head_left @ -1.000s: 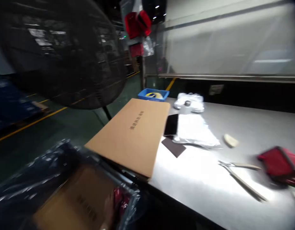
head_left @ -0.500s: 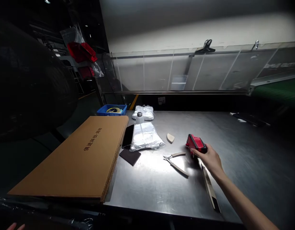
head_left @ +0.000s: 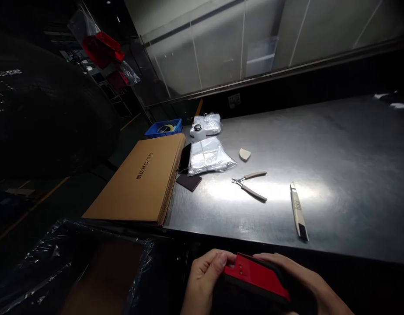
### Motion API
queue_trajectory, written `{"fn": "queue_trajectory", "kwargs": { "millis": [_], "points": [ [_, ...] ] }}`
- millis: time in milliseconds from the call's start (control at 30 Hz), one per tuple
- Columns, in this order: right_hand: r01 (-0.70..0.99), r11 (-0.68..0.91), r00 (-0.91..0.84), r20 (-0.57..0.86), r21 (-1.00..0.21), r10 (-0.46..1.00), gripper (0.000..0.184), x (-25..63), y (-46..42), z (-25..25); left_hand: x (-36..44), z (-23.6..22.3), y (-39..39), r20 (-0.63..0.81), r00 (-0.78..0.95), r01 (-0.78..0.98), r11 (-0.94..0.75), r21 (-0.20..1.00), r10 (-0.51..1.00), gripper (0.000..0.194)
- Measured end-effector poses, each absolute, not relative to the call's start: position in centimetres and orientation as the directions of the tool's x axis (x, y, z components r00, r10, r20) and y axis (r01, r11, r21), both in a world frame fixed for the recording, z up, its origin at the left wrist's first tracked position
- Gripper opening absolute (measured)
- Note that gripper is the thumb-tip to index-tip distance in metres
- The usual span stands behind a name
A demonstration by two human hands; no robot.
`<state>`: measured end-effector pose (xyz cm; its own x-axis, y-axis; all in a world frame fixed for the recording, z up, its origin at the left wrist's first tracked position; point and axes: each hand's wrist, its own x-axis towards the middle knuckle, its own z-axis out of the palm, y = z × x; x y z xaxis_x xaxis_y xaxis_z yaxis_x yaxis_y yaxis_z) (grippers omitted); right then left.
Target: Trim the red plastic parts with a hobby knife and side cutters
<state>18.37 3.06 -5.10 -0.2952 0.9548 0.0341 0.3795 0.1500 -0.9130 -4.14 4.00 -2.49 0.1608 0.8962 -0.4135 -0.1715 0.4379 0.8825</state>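
Observation:
A red and black plastic part is held between both hands in front of the table's near edge. My left hand pinches its left end between thumb and fingers. Around its far and right side wraps my right hand, with some fingers hidden behind the part. On the metal table beyond lie nippers with beige handles, their jaws pointing left. A flat beige tool with a black end, perhaps a knife, lies to their right. Farther back is a small cream wedge-shaped piece.
Stacked cardboard covers the table's left side. Beside it are a dark flat pad, clear plastic bags, a bottle and a blue bin. A plastic-lined box stands at lower left. Red parts hang at upper left.
The red and black part has come off the table toward me in my right hand. My left hand has come in from the lower left and grips it too. The view has tilted downward.

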Motion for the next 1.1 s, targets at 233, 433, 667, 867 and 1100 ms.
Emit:
{"fn": "queue_trajectory", "kwargs": {
  "millis": [233,433,667,867,1100],
  "points": [
    [0.313,0.0,-0.267,-0.088,-0.95,0.96,0.05,18.2,2.3,-7.0,-4.8,-2.9,2.6,-0.475,0.166,-0.134,0.497,0.857,0.864,0.03],
    [0.321,-0.063,-0.322,-0.172,-0.945,0.931,0.053,18.1,1.5,-8.2,-5.1,-2.4,2.6,-0.538,0.156,-0.108,0.556,0.824,0.828,0.024],
    [0.313,-0.057,-0.305,-0.157,-0.948,0.939,0.049,17.4,1.3,-8.1,-5.3,-2.2,2.9,-0.546,0.122,-0.027,0.553,0.833,0.829,0.021],
    [0.242,-0.129,-0.316,-0.204,-0.962,0.926,0.05,16.7,1.7,-7.9,-5.5,-2.1,2.9,-0.57,0.118,-0.069,0.58,0.812,0.813,0.021],
    [0.254,-0.164,-0.359,-0.251,-0.953,0.899,0.051,16.7,1.7,-8.1,-5.5,-2.1,2.8,-0.58,0.119,-0.082,0.59,0.803,0.806,0.02]
  ]
}}
